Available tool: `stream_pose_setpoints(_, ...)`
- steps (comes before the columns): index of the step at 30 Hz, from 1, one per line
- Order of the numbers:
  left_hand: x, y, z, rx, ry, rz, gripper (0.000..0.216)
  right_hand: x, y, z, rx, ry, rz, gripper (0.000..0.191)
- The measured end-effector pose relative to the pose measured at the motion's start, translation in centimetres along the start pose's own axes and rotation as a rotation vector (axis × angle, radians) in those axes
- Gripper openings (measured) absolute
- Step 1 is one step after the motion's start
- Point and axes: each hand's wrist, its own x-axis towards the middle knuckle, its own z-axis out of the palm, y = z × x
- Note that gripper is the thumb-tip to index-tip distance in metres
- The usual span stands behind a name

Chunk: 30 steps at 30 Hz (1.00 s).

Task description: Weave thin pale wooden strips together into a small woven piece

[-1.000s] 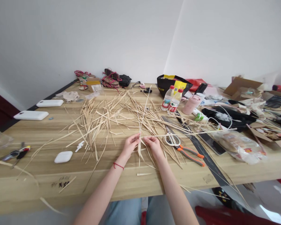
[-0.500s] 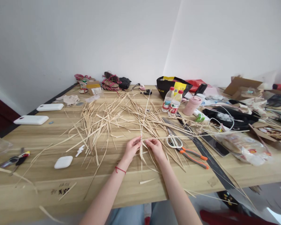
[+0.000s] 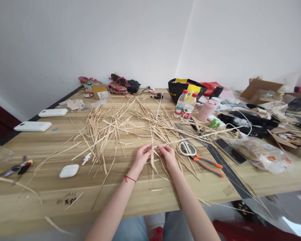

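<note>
My left hand (image 3: 142, 156) and my right hand (image 3: 168, 155) meet over the wooden table (image 3: 140, 197), both pinched on thin pale straw strips (image 3: 155, 122). From the pinch, two strips rise up and away, and one long strip (image 3: 203, 136) runs out to the right. Short ends hang down below my fingers. A red string circles my left wrist. A wide scatter of loose straw strips (image 3: 107, 129) lies just beyond my hands.
White scissors (image 3: 187, 148) and orange-handled pliers (image 3: 207, 163) lie right of my hands. Two water bottles (image 3: 184, 106), a pink cup (image 3: 206, 110), a black bag (image 3: 184, 88), a phone (image 3: 228, 150) and boxes crowd the right. A white earbud case (image 3: 68, 170) and power banks (image 3: 33, 126) sit left.
My hands stay pinched together on the strips with only small shifts. The long strip running right has tilted upward. The camera view has swayed slightly.
</note>
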Motion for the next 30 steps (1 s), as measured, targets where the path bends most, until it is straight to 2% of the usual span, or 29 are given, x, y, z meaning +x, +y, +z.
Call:
stream_pose_setpoints(5, 0.0, 0.0, -0.1, -0.008, 0.003, -0.002, 0.04, 0.3, 0.2, -0.3, 0.014, 0.0, 0.052, 0.031)
stream_pose_setpoints(15, 0.1, -0.2, -0.2, -0.077, 0.001, -0.041, 0.041, 0.0, -0.3, 0.0, -0.011, 0.033, 0.066, 0.033)
stream_pose_setpoints(30, 0.1, -0.9, 0.5, 0.025, -0.065, -0.02, 0.04, 0.7, 0.8, -0.2, 0.181, 0.009, 0.124, 0.03)
